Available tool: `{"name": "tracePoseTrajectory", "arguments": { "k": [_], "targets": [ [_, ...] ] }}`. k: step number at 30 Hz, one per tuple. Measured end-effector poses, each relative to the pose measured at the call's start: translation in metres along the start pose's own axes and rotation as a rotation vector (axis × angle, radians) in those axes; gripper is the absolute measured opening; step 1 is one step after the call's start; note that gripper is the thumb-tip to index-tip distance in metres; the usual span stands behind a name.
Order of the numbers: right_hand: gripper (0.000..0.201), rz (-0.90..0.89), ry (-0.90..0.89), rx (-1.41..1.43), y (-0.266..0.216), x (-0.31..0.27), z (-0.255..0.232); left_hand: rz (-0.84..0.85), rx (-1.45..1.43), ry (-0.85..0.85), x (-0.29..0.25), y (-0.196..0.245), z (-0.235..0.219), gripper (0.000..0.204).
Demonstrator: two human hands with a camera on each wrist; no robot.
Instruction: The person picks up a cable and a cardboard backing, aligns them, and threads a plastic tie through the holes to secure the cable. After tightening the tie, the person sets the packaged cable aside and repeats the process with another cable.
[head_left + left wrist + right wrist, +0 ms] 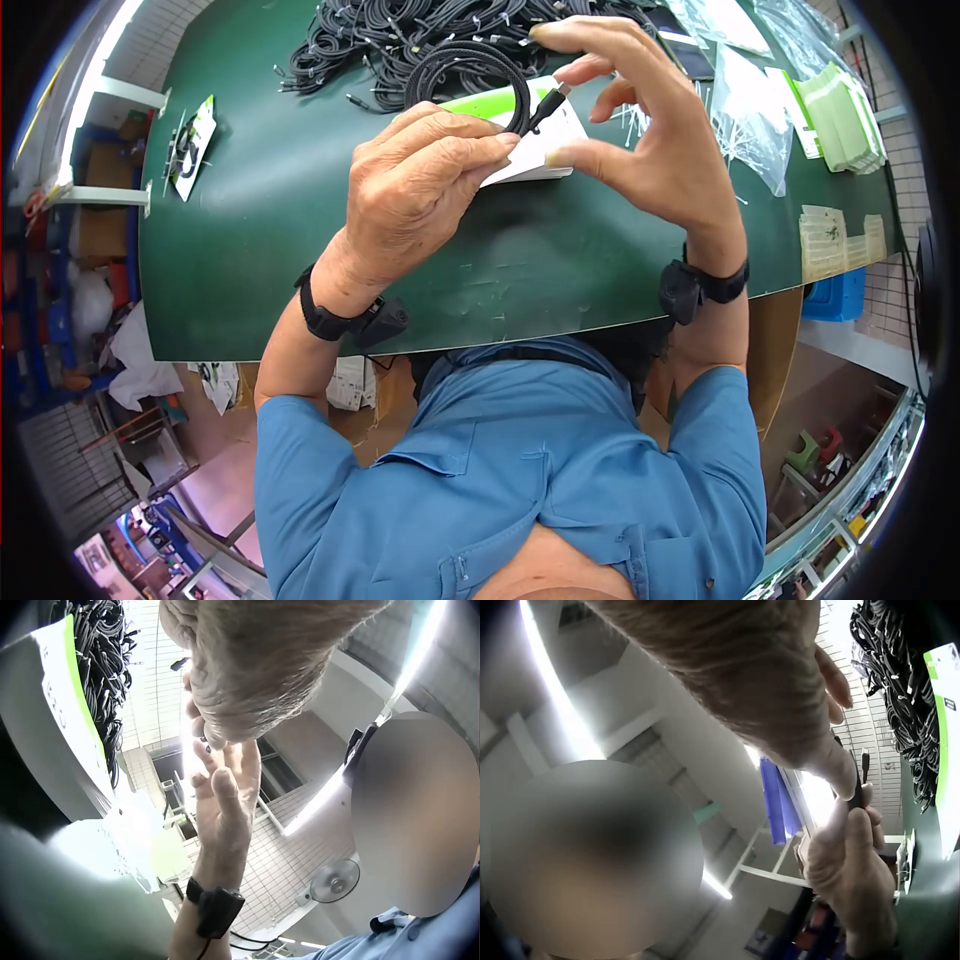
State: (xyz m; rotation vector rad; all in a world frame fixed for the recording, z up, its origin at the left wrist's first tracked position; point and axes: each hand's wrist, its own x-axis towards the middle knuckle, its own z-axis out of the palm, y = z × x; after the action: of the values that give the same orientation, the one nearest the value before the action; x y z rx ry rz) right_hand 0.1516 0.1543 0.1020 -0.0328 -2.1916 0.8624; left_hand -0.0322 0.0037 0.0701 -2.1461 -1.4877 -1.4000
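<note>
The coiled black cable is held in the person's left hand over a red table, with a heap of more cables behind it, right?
Not quite: the table is dark green, as the head view shows. The left hand does hold the coiled black cable, and the heap of cables lies behind it.

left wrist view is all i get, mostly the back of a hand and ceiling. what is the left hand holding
Observer: In the head view the left hand pinches a coiled black cable against a white and green card.
Operator: and the right hand
Observer: The right hand is raised beside the coil; its fingers curl by the cable's plug, though I cannot tell whether they touch it.
Operator: what's under them
Observer: A green table, with a pile of black cables at its far edge.
</note>
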Motion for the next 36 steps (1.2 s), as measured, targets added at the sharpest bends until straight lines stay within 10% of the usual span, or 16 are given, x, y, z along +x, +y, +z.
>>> {"name": "tracePoseTrajectory", "arguments": {
  "k": [5,13,29,36],
  "targets": [
    [0.046,-0.354,-0.121,-0.36,-0.002,-0.008,0.015,0.089,0.03,-0.041,-0.005,0.003,-0.005,0.022],
    [0.036,-0.161,-0.53,-0.462,-0.008,-0.028,0.019,0.264,0.161,-0.21,-0.015,0.02,-0.006,0.023],
    [0.037,-0.51,-0.189,-0.304,-0.008,-0.054,0.005,0.351,-0.013,-0.307,-0.005,0.013,-0.013,0.027],
    [0.034,-0.377,-0.146,-0.177,0.022,-0.057,0.023,0.344,-0.039,-0.327,-0.01,-0.018,0.001,0.029]
  ]
}}
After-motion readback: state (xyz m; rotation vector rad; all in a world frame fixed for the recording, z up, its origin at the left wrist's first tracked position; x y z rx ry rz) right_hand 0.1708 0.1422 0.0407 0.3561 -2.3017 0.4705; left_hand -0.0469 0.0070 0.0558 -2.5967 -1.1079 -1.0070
